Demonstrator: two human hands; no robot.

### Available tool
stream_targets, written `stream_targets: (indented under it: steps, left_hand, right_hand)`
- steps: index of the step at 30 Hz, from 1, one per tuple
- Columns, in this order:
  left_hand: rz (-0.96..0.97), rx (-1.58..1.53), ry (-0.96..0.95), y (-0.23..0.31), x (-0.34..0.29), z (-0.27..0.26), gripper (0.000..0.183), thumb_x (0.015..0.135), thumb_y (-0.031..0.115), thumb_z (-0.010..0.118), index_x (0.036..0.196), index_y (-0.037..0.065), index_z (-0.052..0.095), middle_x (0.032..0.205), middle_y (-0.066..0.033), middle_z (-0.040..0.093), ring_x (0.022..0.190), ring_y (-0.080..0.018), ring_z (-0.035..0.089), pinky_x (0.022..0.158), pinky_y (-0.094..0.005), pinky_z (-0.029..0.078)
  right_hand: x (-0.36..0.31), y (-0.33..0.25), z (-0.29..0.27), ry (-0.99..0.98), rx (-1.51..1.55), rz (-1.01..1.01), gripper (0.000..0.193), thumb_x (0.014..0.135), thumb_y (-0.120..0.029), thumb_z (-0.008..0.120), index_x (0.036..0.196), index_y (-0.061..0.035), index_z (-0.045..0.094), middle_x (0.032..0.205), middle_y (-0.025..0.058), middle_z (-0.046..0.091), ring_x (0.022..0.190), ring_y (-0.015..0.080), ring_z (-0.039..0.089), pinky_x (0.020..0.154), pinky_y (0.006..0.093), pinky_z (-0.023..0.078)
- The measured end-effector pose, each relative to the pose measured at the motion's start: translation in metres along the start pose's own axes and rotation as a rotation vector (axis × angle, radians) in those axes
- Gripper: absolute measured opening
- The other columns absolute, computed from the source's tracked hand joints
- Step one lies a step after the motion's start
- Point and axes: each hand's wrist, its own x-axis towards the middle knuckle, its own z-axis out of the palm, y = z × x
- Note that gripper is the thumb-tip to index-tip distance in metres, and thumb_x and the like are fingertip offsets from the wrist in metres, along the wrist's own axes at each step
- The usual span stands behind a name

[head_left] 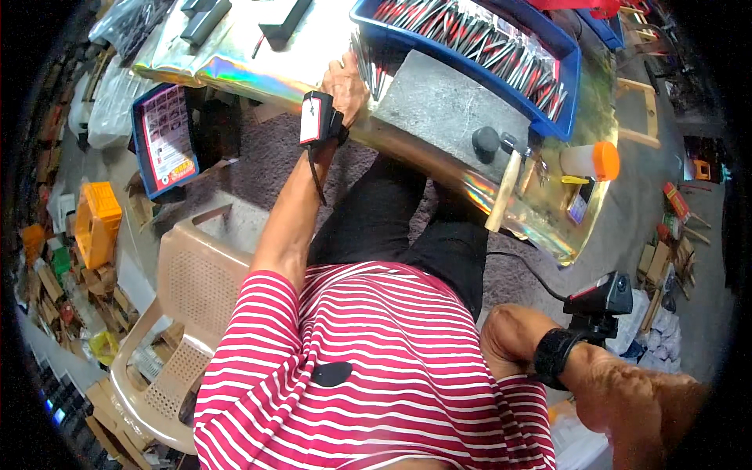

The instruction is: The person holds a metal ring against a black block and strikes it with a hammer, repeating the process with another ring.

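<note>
My left hand [345,84] lies at the near edge of the gold-covered table [290,92], its fingers stretched toward a small bunch of slim metal pieces [374,77]. It is next to these pieces, and I see nothing gripped in it. A grey metal slab [450,102] lies just right of them, with a black round block [486,141] on its near corner. Beside the slab rests a hammer [505,192], its wooden handle over the table edge. My right hand [507,337] is bent in by my right side, away from the table; its fingers are hidden.
Behind the slab stands a blue tray [470,56] filled with slim silver, black and red pieces. A jar with an orange lid [605,160] lies to the right. Dark boxes [283,19] sit at the far left. A beige plastic chair [200,270] is beside me, left.
</note>
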Motion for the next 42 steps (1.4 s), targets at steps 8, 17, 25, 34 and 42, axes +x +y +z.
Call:
stream_targets:
  steps: [8, 17, 25, 34, 42]
  left_hand:
    - [-0.118, -0.041, 0.009, -0.011, 0.006, 0.018, 0.029, 0.066, 0.010, 0.054, 0.092, -0.001, 0.046, 0.078, -0.0188, 0.052, 0.071, -0.0325, 0.054, 0.061, -0.0400, 0.044]
    - [-0.286, -0.117, -0.045, -0.018, 0.026, 0.032, 0.029, 0.065, 0.011, 0.053, 0.092, -0.001, 0.049, 0.079, -0.0193, 0.055, 0.073, -0.0331, 0.056, 0.065, -0.0392, 0.045]
    - [-0.445, -0.248, -0.107, -0.017, 0.043, 0.035, 0.030, 0.064, 0.011, 0.053, 0.091, -0.002, 0.051, 0.080, -0.0197, 0.058, 0.075, -0.0336, 0.057, 0.068, -0.0385, 0.045]
    - [-0.709, -1.143, -0.134, -0.023, 0.028, 0.021, 0.028, 0.074, 0.005, 0.049, 0.098, -0.010, 0.052, 0.066, -0.0071, 0.054, 0.050, -0.0115, 0.053, 0.044, -0.0215, 0.047]
    - [-0.763, -1.645, -0.127, -0.035, 0.011, 0.006, 0.021, 0.076, 0.002, 0.053, 0.094, -0.009, 0.048, 0.071, -0.0078, 0.051, 0.058, -0.0138, 0.050, 0.050, -0.0247, 0.044]
  right_hand:
    - [0.008, 0.005, 0.005, -0.040, 0.047, -0.044, 0.012, 0.074, -0.004, 0.056, 0.086, -0.0045, 0.053, 0.074, 0.0102, 0.059, 0.067, 0.0202, 0.058, 0.048, 0.0307, 0.050]
    - [0.017, 0.005, 0.004, -0.039, 0.091, -0.037, 0.016, 0.075, -0.005, 0.057, 0.090, -0.0042, 0.052, 0.077, 0.0109, 0.059, 0.070, 0.0215, 0.059, 0.050, 0.0320, 0.051]
    - [-0.020, 0.019, -0.005, 0.244, -0.218, 0.335, 0.025, 0.073, 0.006, 0.040, 0.097, 0.0079, 0.050, 0.064, 0.0151, 0.055, 0.064, 0.0203, 0.055, 0.056, 0.0289, 0.047]
    - [-0.078, 0.090, -0.090, 0.714, -0.621, 0.678, 0.028, 0.080, -0.005, 0.045, 0.105, 0.0088, 0.046, 0.083, 0.0123, 0.057, 0.070, 0.0149, 0.056, 0.060, 0.0236, 0.048]
    - [-0.165, 0.152, -0.194, 0.936, -0.817, 0.687, 0.025, 0.079, -0.006, 0.047, 0.100, 0.0071, 0.048, 0.081, 0.0125, 0.056, 0.063, 0.0147, 0.057, 0.049, 0.0229, 0.048]
